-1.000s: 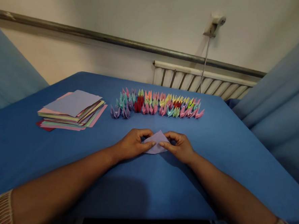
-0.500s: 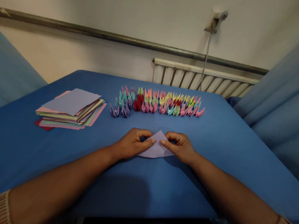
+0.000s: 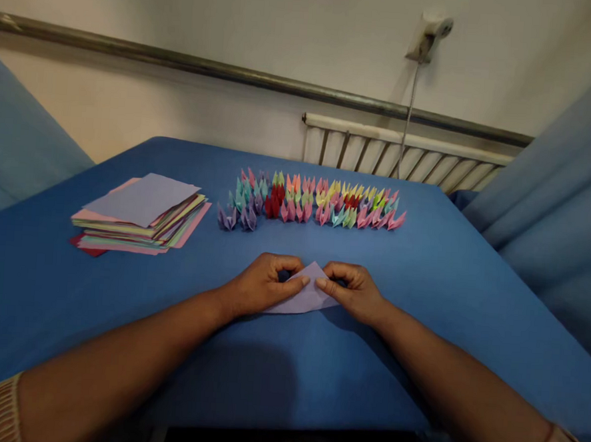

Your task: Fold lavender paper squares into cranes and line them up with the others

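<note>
A lavender sheet of origami paper point(image 3: 304, 303), folded to a point at its far side, is held just over the blue-covered table. My left hand point(image 3: 266, 282) pinches its left side, thumb on top and fingers curled behind. On the right side my right hand point(image 3: 356, 291) grips it the same way, its thumb close to the left one. The paper's far tip stands up between the two hands. Its outer corners are partly hidden by my hands.
Beyond my hands stand rows of folded paper cranes point(image 3: 303, 208) in many colours. A stack of coloured paper sheets point(image 3: 144, 202) lies at the left. Blue curtains point(image 3: 569, 164) hang at both sides. Behind the table are a wall rail point(image 3: 234, 74) and a radiator point(image 3: 381, 129).
The paper has shifted slightly left and its tip has dipped a little. Both hands keep their pinch, with hardly any movement.
</note>
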The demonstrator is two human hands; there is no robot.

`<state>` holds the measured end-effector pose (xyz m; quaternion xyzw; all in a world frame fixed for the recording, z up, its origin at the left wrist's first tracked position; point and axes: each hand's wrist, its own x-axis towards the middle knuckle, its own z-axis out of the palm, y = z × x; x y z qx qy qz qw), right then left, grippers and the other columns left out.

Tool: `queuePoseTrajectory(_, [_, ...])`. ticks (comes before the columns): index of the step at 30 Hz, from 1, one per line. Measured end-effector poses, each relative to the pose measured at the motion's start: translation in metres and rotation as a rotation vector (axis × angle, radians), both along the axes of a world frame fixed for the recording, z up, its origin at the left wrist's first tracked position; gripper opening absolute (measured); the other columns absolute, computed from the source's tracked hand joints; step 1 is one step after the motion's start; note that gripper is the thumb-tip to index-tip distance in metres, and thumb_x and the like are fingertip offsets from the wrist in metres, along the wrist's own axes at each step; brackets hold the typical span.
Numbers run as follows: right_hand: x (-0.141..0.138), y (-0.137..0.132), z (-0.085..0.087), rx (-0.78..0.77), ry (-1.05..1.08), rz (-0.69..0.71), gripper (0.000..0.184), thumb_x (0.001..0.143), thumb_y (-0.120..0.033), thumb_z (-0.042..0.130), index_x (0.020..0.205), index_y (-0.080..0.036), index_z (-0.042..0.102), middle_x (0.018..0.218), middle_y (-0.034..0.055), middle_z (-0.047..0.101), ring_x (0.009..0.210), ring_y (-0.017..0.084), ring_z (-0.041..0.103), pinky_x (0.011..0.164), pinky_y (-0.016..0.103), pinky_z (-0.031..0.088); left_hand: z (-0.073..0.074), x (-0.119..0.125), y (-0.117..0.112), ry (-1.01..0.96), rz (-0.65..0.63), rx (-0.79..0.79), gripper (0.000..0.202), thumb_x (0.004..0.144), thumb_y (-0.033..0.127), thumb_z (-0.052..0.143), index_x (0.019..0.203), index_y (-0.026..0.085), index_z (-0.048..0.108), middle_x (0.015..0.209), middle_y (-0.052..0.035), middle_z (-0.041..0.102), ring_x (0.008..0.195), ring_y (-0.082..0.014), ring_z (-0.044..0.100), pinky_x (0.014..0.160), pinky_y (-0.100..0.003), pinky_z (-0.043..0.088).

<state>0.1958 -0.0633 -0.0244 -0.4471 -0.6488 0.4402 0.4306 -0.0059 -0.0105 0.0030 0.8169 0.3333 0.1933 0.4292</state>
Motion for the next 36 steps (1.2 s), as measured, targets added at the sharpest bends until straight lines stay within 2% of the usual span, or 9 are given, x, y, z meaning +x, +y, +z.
queuePoseTrajectory(4, [-0.001,0.000,-0.001,-0.023,0.024,-0.014,0.029,0.082,-0.043,0.062,0.070,-0.018,0.062,0.065,-0.0026,0.054,0.061,0.010,0.047,0.058,0.023,0.039,0.001,0.000,-0.001,0.020,-0.001,0.003,0.028,0.085,0.038,0.054,0.070,0.015,0.061,0.064,0.0034,0.052,0.063,-0.0111,0.049,0.057,-0.022,0.036])
queuePoseTrajectory(7, [0.000,0.003,-0.006,-0.050,0.054,-0.121,0.027,0.082,-0.044,0.061,0.072,-0.018,0.063,0.064,-0.0029,0.055,0.059,0.011,0.048,0.057,0.023,0.039,0.002,-0.003,0.002,0.061,-0.010,-0.036,0.025,0.083,0.040,0.057,0.081,0.016,0.064,0.071,0.0023,0.058,0.067,-0.0130,0.052,0.059,-0.023,0.038])
queuePoseTrajectory(12, [0.005,0.016,-0.017,-0.033,0.028,-0.277,0.026,0.082,-0.043,0.060,0.073,-0.018,0.060,0.062,-0.0025,0.056,0.055,0.012,0.050,0.053,0.024,0.041,-0.004,-0.007,0.015,0.150,0.097,0.000,0.028,0.084,0.042,0.055,0.083,0.016,0.066,0.070,0.0023,0.057,0.065,-0.0141,0.052,0.058,-0.024,0.036])
queuePoseTrajectory(14, [0.008,0.019,-0.019,0.061,-0.065,-0.344,0.021,0.084,-0.039,0.059,0.081,-0.018,0.062,0.069,-0.0001,0.061,0.060,0.014,0.055,0.059,0.027,0.046,-0.007,-0.007,0.021,0.171,0.136,0.017,0.028,0.083,0.041,0.054,0.083,0.017,0.067,0.070,0.0023,0.058,0.064,-0.0140,0.052,0.057,-0.025,0.035])
queuePoseTrajectory(17, [0.009,0.016,-0.014,0.364,-0.326,-0.441,0.023,0.087,-0.030,0.056,0.103,-0.017,0.063,0.098,0.0088,0.067,0.091,0.021,0.062,0.085,0.037,0.050,-0.010,-0.008,0.027,0.203,0.199,0.053,0.028,0.082,0.041,0.054,0.081,0.016,0.067,0.069,0.0022,0.060,0.061,-0.0139,0.051,0.055,-0.025,0.034])
queuePoseTrajectory(20, [0.004,0.007,-0.005,0.579,-0.580,-0.273,0.033,0.094,-0.025,0.045,0.124,-0.016,0.057,0.126,0.0132,0.061,0.119,0.023,0.054,0.101,0.041,0.042,-0.009,-0.008,0.031,0.247,0.258,0.120,0.027,0.080,0.040,0.054,0.078,0.016,0.066,0.066,0.0019,0.060,0.059,-0.0143,0.051,0.054,-0.025,0.033])
queuePoseTrajectory(24, [-0.011,-0.006,0.002,0.561,-0.899,0.061,0.045,0.098,-0.034,0.042,0.137,-0.014,0.049,0.143,0.0124,0.050,0.132,0.024,0.045,0.108,0.042,0.038,-0.009,-0.009,0.035,0.300,0.276,0.198,0.027,0.080,0.039,0.053,0.074,0.016,0.066,0.063,0.0014,0.059,0.058,-0.0148,0.051,0.053,-0.026,0.032])
queuePoseTrajectory(29, [-0.026,-0.020,0.008,0.546,-1.070,0.057,0.054,0.099,-0.041,0.039,0.145,-0.012,0.040,0.153,0.0118,0.037,0.146,0.027,0.021,0.119,0.052,0.012,-0.010,-0.010,0.036,0.324,0.272,0.213,0.029,0.080,0.041,0.052,0.076,0.016,0.067,0.063,0.0007,0.061,0.058,-0.0154,0.052,0.054,-0.026,0.033])
queuePoseTrajectory(36, [-0.021,-0.013,-0.003,0.358,-1.010,0.186,0.072,0.096,-0.056,0.037,0.149,-0.008,0.032,0.155,0.0166,0.030,0.145,0.029,0.024,0.118,0.045,0.022,0.000,-0.013,0.034,0.431,0.229,0.266,0.029,0.082,0.038,0.050,0.085,0.016,0.069,0.071,-0.0023,0.065,0.064,-0.0183,0.057,0.058,-0.028,0.036])
